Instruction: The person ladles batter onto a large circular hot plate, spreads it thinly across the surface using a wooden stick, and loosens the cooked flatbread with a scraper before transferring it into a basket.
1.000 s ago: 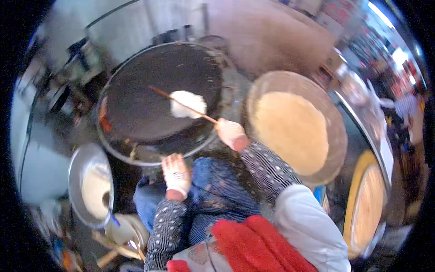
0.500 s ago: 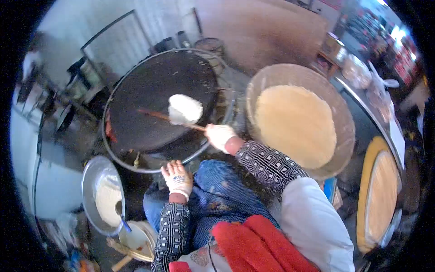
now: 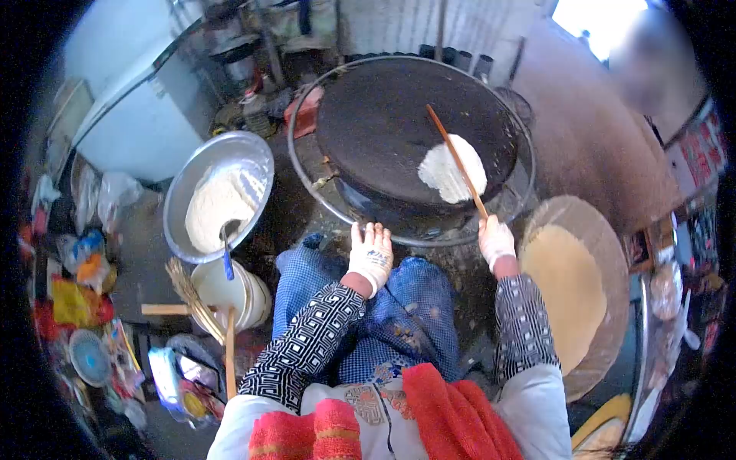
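Observation:
My right hand, in a pale fingerless work glove, is closed around the near end of a long thin wooden stick. The stick slants up and left across a white patch of batter on the round dark griddle. The batter lies on the griddle's right front part, with a ragged edge. My left hand, gloved the same way, holds nothing. Its fingers are stretched out near the front of the metal ring around the griddle; whether they touch it I cannot tell.
At right stands a wide tub of yellowish batter. A tilted metal basin at left holds pale flour or batter and a blue-handled ladle. Below it are a white bucket and a straw whisk broom.
The view has turned left, so everything sits differently in it. The stick has swung from lying sideways to pointing away from me across the batter. The batter patch looks wider and flatter.

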A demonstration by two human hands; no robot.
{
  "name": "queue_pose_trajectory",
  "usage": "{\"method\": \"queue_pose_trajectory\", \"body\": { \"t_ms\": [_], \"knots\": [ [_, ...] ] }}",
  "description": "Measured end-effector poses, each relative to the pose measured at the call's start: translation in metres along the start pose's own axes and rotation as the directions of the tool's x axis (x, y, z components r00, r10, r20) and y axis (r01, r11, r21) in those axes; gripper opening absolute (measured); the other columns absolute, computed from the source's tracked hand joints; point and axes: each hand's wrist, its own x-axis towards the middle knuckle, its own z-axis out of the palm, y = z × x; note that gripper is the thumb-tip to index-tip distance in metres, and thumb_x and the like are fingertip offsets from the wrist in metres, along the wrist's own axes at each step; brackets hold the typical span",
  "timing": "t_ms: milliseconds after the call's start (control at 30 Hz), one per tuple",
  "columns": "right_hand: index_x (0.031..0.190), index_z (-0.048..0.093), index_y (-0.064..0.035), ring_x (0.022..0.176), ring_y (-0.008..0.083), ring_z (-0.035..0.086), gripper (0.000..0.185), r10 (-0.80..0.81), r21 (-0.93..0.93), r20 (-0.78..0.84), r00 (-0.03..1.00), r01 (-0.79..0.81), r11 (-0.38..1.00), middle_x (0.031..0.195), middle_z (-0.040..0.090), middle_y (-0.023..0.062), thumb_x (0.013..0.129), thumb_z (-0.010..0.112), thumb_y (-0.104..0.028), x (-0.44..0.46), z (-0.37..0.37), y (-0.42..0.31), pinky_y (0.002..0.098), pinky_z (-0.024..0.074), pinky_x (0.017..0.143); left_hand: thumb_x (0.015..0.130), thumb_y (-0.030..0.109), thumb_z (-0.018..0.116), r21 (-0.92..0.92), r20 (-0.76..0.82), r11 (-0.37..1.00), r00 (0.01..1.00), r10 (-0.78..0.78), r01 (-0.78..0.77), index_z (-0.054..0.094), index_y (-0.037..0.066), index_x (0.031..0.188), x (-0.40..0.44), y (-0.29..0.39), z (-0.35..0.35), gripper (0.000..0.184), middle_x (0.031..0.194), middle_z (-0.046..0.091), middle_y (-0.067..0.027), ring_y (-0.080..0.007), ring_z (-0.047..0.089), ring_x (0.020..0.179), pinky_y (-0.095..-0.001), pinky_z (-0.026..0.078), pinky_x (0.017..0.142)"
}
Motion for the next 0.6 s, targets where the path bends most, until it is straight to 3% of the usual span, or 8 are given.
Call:
{"method": "queue_pose_trajectory", "body": {
  "t_ms": [100,200,233,300,333,433,533,600],
  "knots": [
    [0.097,0.053,-0.0054,0.074,0.0452,0.062,0.028,-0.180,-0.062,0.114,0.977,0.187,0.980,0.075,0.064,0.0260,0.095,0.050,-0.033,-0.024,0.001,-0.011,0.0550,0.0490,0.065,0.093,0.025,0.042,-0.023,-0.002,0.999,0.999,-0.032,0.032,0.045,-0.001,0.136,0.004,-0.002,-0.003,0.050,0.141,0.046,-0.0171,-0.0328,0.037,0.136,-0.0620,0.015,0.112],
    [0.096,0.056,-0.0031,0.072,0.0439,0.063,0.034,0.120,0.070,0.112,0.986,-0.129,0.989,0.073,0.064,0.0260,0.097,0.046,-0.035,0.002,0.020,0.035,0.0539,0.0492,0.063,0.094,0.016,0.036,-0.030,-0.005,0.998,0.999,-0.046,0.046,0.046,0.000,0.135,-0.002,-0.006,-0.009,0.045,0.141,0.047,-0.0171,-0.0318,0.038,0.135,-0.0626,0.017,0.111],
    [0.097,0.057,-0.0006,0.072,0.0428,0.064,0.039,0.042,-0.153,0.019,0.999,-0.038,0.988,0.075,0.064,0.0264,0.098,0.044,-0.037,0.013,0.019,0.038,0.0533,0.0492,0.063,0.094,0.016,0.036,-0.029,0.017,0.998,0.999,-0.052,0.052,0.046,0.000,0.134,-0.002,-0.007,-0.015,0.045,0.141,0.047,-0.0168,-0.0319,0.039,0.135,-0.0635,0.017,0.111],
    [0.098,0.057,-0.0002,0.073,0.0439,0.063,0.039,-0.040,-0.177,-0.001,0.999,0.039,0.983,0.075,0.064,0.0268,0.098,0.044,-0.037,0.024,0.020,0.039,0.0536,0.0487,0.063,0.094,0.015,0.035,-0.002,0.014,0.999,0.999,-0.049,0.049,0.046,0.000,0.135,-0.002,-0.009,-0.011,0.045,0.142,0.046,-0.0163,-0.0319,0.038,0.135,-0.0640,0.016,0.111],
    [0.096,0.057,-0.0014,0.073,0.0443,0.063,0.036,-0.021,-0.020,0.014,1.000,0.022,1.000,0.075,0.064,0.0267,0.097,0.045,-0.036,0.027,0.037,0.050,0.0541,0.0487,0.064,0.094,0.015,0.035,-0.008,0.026,0.998,0.998,-0.062,0.063,0.046,0.000,0.135,0.000,-0.012,-0.010,0.045,0.142,0.046,-0.0161,-0.0318,0.038,0.136,-0.0640,0.016,0.111],
    [0.100,0.055,-0.0050,0.076,0.0430,0.065,0.032,-0.011,-0.239,0.095,0.995,0.034,0.970,0.081,0.066,0.0259,0.096,0.047,-0.036,0.017,0.022,0.036,0.0513,0.0516,0.069,0.094,0.016,0.036,-0.031,0.037,0.995,0.995,-0.092,0.093,0.047,0.001,0.135,0.002,-0.012,-0.006,0.044,0.143,0.045,-0.0154,-0.0313,0.037,0.136,-0.0639,0.015,0.111],
    [0.091,0.055,-0.0065,0.073,0.0456,0.063,0.030,0.011,-0.188,-0.046,0.999,-0.020,0.982,0.075,0.064,0.0266,0.097,0.047,-0.035,0.037,0.023,0.049,0.0554,0.0482,0.065,0.094,0.017,0.037,-0.041,0.011,0.992,0.993,-0.121,0.121,0.047,0.001,0.135,0.000,-0.017,-0.005,0.045,0.144,0.044,-0.0154,-0.0307,0.036,0.137,-0.0635,0.015,0.111],
    [0.096,0.055,-0.0082,0.070,0.0447,0.062,0.028,-0.007,-0.145,-0.001,1.000,0.006,0.989,0.076,0.064,0.0250,0.096,0.048,-0.035,0.028,0.013,0.032,0.0538,0.0497,0.064,0.094,0.017,0.037,-0.049,0.017,0.992,0.993,-0.117,0.118,0.046,0.001,0.135,0.002,-0.022,-0.011,0.045,0.144,0.044,-0.0157,-0.0305,0.035,0.138,-0.0635,0.015,0.111]
  ]
}}
